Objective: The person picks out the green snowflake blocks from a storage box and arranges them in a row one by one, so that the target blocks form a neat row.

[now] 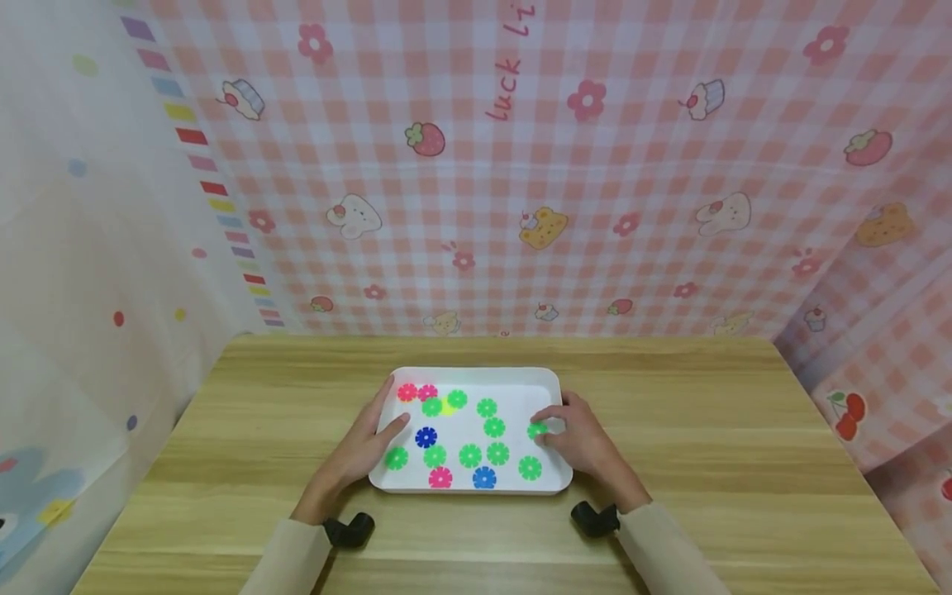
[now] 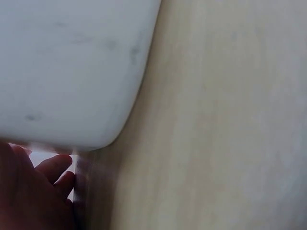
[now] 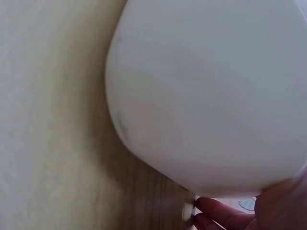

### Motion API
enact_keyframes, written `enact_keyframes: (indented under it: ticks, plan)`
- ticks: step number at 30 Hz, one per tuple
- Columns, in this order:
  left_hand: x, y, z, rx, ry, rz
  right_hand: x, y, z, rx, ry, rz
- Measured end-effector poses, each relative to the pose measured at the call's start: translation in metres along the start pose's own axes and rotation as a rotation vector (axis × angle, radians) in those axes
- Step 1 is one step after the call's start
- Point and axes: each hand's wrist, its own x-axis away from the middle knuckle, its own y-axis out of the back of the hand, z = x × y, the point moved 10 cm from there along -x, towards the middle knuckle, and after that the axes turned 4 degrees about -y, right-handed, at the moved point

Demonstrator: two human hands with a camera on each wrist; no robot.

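Note:
A white rectangular tray (image 1: 476, 377) sits on the wooden table with several toothed plastic snowflake discs lying flat in it. My left hand (image 1: 364, 442) grips the tray's left side, its thumb inside over the rim and the other fingers along the outer wall. At the right side, my right hand (image 1: 583, 434) reaches over the rim; its thumb and forefinger pinch a green snowflake disc (image 1: 537, 430). The tray's outer wall fills much of both wrist views, with left fingers (image 2: 55, 167) and right fingers (image 3: 223, 215) partly hidden beyond its edge.
Other discs include a dark blue disc (image 1: 426, 437), a lighter blue disc (image 1: 484, 478), a pink disc (image 1: 440, 478) and a yellow disc (image 1: 448, 407) partly under green ones. Checked cloth (image 1: 476, 182) hangs behind the table (image 1: 669, 463). Black wrist mounts (image 1: 349, 530) sit below the hands.

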Motion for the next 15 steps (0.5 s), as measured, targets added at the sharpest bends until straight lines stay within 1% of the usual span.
enact_keyframes:
  ticks: [7,15]
  plan:
    - [0.0017,0.0013,-0.0003,0.008,-0.015,-0.007,0.0002,-0.0021,0.0014,0.018,0.000,0.010]
    - [0.0005,0.0002,-0.0001,0.005,-0.022,-0.009,-0.0006,-0.0017,-0.0019,0.007,-0.013,0.009]
